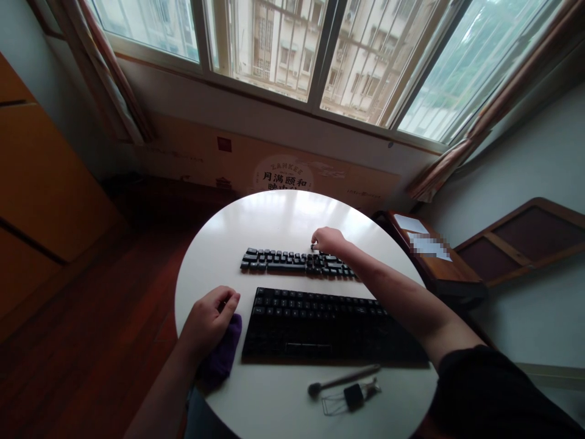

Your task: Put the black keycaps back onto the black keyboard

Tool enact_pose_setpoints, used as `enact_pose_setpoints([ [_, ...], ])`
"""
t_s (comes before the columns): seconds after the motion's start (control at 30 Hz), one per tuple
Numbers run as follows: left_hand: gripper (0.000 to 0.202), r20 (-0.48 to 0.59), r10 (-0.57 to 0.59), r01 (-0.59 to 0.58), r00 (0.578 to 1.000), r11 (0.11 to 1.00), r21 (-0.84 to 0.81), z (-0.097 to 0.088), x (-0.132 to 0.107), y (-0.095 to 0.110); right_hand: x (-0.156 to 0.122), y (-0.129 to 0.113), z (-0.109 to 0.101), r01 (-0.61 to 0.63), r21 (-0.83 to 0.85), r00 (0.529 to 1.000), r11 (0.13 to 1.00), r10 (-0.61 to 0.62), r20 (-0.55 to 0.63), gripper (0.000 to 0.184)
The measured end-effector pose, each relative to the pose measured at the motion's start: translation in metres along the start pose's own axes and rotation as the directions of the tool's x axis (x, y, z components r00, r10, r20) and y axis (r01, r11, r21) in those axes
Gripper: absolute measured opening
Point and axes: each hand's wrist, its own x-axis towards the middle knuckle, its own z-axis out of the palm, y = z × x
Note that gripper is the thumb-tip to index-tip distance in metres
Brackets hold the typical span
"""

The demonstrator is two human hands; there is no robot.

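Note:
My right hand (pixel 328 239) reaches over the far part of the round white table and pinches a small black keycap (pixel 312 247). Just below it, loose black keycaps (pixel 286 267) lie in rows. My left hand (pixel 210 317) is curled closed at the table's left side, against a purple cloth (pixel 223 360); whether anything is inside its fingers is hidden. Between my arms lies a black keyboard (pixel 274 335). Its upper rows carry keycaps, while its lower part looks dark and bare. My right forearm covers its upper right corner.
Near the front of the white table (pixel 265 402) lie a brush (pixel 342 378) and a black tool with wire loops (pixel 353 396). A wooden side table (pixel 439 265) with papers stands at right. Behind are a printed box panel (pixel 183 146) and windows.

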Motion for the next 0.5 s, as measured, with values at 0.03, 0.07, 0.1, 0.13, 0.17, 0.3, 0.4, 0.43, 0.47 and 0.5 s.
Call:
enact_pose_setpoints([
  [0.03, 0.035, -0.001, 0.001, -0.001, 1.0, 1.0, 0.005, 0.0, 0.0, 0.0, -0.001, -0.001, -0.002, 0.002, 0.007, 1.0, 1.0, -0.002, -0.003, 0.022],
  [0.07, 0.035, -0.001, 0.002, -0.002, 1.0, 1.0, 0.01, 0.0, 0.0, 0.0, -0.003, -0.001, -0.004, 0.004, 0.015, 1.0, 1.0, -0.004, -0.009, 0.021],
  [0.1, 0.035, -0.003, 0.002, -0.002, 1.0, 1.0, 0.012, 0.0, 0.0, 0.0, -0.007, -0.001, -0.008, 0.005, 0.025, 1.0, 1.0, -0.005, -0.02, 0.02],
  [0.13, 0.035, -0.006, 0.003, -0.003, 1.0, 1.0, 0.012, -0.001, 0.0, 0.001, -0.012, 0.0, -0.012, 0.008, 0.037, 0.999, 0.999, -0.006, -0.033, 0.02],
  [0.17, 0.034, -0.008, 0.002, -0.002, 1.0, 1.0, 0.011, -0.001, 0.001, 0.001, -0.02, 0.002, -0.016, 0.011, 0.052, 0.999, 0.999, -0.008, -0.048, 0.02],
  [0.3, 0.034, -0.018, -0.002, 0.003, 1.0, 1.0, 0.017, 0.0, 0.001, 0.0, -0.077, 0.017, -0.027, 0.051, 0.129, 0.996, 0.99, -0.041, -0.084, 0.022],
  [0.4, 0.035, -0.014, -0.006, 0.006, 1.0, 1.0, 0.02, 0.002, 0.002, -0.003, -0.135, 0.025, -0.018, 0.155, 0.28, 0.987, 0.947, -0.139, -0.076, 0.018],
  [0.43, 0.034, -0.011, -0.01, 0.01, 1.0, 1.0, 0.019, 0.002, 0.002, -0.004, -0.153, 0.026, -0.011, 0.183, 0.31, 0.983, 0.933, -0.166, -0.08, 0.016],
  [0.47, 0.034, -0.008, -0.014, 0.015, 1.0, 1.0, 0.018, 0.002, 0.003, -0.005, -0.169, 0.025, -0.002, 0.206, 0.331, 0.978, 0.921, -0.19, -0.08, 0.016],
  [0.5, 0.033, -0.008, -0.019, 0.019, 1.0, 1.0, 0.016, 0.003, 0.003, -0.006, -0.182, 0.024, 0.007, 0.217, 0.341, 0.976, 0.914, -0.203, -0.079, 0.016],
])
